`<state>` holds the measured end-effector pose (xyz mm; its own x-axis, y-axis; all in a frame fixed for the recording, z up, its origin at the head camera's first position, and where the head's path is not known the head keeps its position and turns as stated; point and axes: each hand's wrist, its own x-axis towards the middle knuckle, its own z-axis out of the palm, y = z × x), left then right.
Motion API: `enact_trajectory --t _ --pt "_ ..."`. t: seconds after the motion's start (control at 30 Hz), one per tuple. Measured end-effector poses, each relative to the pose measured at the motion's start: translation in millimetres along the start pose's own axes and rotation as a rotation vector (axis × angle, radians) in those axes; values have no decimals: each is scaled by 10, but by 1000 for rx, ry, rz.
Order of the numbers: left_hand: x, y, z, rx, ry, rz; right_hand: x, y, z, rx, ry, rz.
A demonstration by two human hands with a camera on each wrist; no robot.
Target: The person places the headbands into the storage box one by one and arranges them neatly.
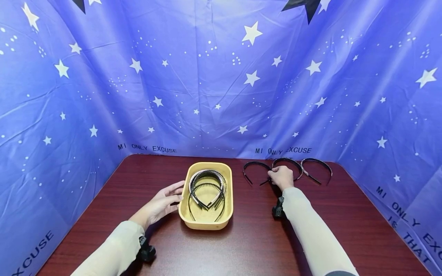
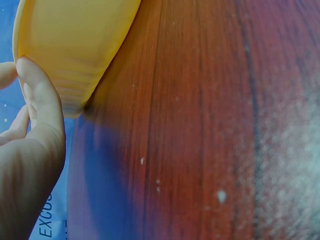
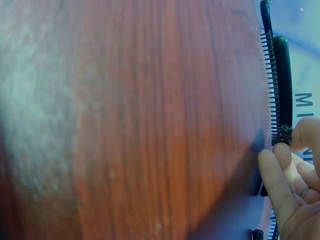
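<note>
My left hand (image 1: 162, 203) is at the left side of a yellow plastic bin (image 1: 206, 226), its mostly straight fingers touching the wall and rim. Inside lie several headbands (image 1: 207, 184), some black with teeth and some with a pale shiny band, overlapping one another. Toward the back right, my right hand (image 1: 282, 177) pinches a black toothed headband (image 3: 272, 85) between thumb and fingers, close to a beaded part. In the head view the fingertips are where the left headband (image 1: 256, 163) and the middle headband (image 1: 291, 160) come together; I cannot tell which one is held.
A third headband (image 1: 317, 161) with a speckled band lies at the far right, beside the middle one. Dark red wood-grain table (image 1: 248, 245) carries everything. Blue star-printed cloth (image 1: 207, 96) hangs behind and along both sides. Small black devices (image 1: 146, 251) are strapped at both wrists.
</note>
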<state>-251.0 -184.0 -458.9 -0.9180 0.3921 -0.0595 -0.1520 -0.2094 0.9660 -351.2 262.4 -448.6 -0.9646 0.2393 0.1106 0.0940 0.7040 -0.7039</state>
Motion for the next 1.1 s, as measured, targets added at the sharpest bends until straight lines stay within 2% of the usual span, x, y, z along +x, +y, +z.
enact_trajectory --t 0.43,0.9,1.1 --pt "6 8 3 3 10 -8 10 49 -113 -80 -28 -37" --pt "-8 7 7 1 -1 1 -20 13 -129 -56 -58 -21" --pt "-4 2 5 1 -7 3 13 17 -164 -31 -92 -71"
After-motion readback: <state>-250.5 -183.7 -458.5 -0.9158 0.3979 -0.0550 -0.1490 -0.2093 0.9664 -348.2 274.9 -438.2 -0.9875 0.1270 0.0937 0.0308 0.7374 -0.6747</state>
